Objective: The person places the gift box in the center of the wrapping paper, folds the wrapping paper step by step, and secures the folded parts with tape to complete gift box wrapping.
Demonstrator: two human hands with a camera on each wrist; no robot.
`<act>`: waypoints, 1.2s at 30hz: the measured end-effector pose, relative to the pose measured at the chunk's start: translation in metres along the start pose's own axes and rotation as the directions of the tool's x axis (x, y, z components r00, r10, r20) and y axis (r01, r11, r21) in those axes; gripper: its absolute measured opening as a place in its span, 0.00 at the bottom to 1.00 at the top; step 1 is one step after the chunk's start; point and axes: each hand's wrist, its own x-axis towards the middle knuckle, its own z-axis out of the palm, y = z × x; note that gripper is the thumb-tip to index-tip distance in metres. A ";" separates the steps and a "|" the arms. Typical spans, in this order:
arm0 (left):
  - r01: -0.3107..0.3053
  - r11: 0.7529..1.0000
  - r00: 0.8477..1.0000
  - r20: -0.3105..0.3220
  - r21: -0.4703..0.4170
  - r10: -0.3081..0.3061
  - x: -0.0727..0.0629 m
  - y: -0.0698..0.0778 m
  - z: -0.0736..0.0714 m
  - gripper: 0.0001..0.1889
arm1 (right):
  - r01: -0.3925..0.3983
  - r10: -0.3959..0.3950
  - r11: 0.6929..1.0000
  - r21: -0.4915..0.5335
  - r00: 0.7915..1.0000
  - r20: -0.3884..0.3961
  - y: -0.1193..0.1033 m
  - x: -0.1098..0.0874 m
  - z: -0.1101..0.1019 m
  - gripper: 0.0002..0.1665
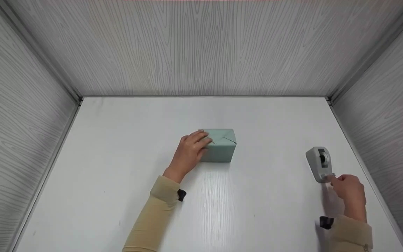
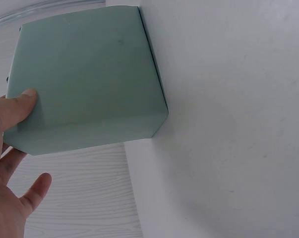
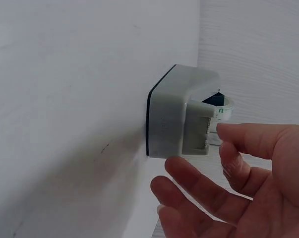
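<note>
A box wrapped in pale green paper [image 1: 217,154] sits near the middle of the white table, with folded paper flaps on its top. My left hand [image 1: 190,148] grips its left end; in the left wrist view the thumb [image 2: 25,104] lies on one broad face. Over on the right stands a grey tape dispenser [image 1: 316,162] with a roll of tape [image 3: 223,110] in it. At its toothed cutting edge, my right hand [image 1: 349,189] pinches the end of the clear tape between thumb and index finger. A faint shine of film shows on the index finger [image 3: 236,166]; the other fingers are loosely bent.
Wood-grained panels enclose the white table [image 1: 135,122] at the back [image 1: 201,49], left [image 1: 16,115] and right [image 1: 387,91]. The dispenser stands close to the table's right edge. Bare table surface lies between the box and the dispenser.
</note>
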 end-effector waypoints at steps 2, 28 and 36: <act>-0.002 1.000 1.000 -0.003 -0.003 0.002 0.000 0.000 0.000 0.18 | 0.046 -0.047 0.998 0.044 0.999 0.027 -0.004 -0.002 0.002 0.31; -0.015 1.000 1.000 -0.021 -0.001 0.015 0.000 0.001 0.001 0.17 | 0.449 -0.721 0.680 0.580 0.553 0.417 -0.151 -0.030 0.115 0.30; -0.011 1.000 1.000 -0.028 0.024 0.012 -0.001 0.002 0.003 0.17 | 0.352 -0.773 0.608 0.711 0.466 0.430 -0.193 -0.040 0.142 0.31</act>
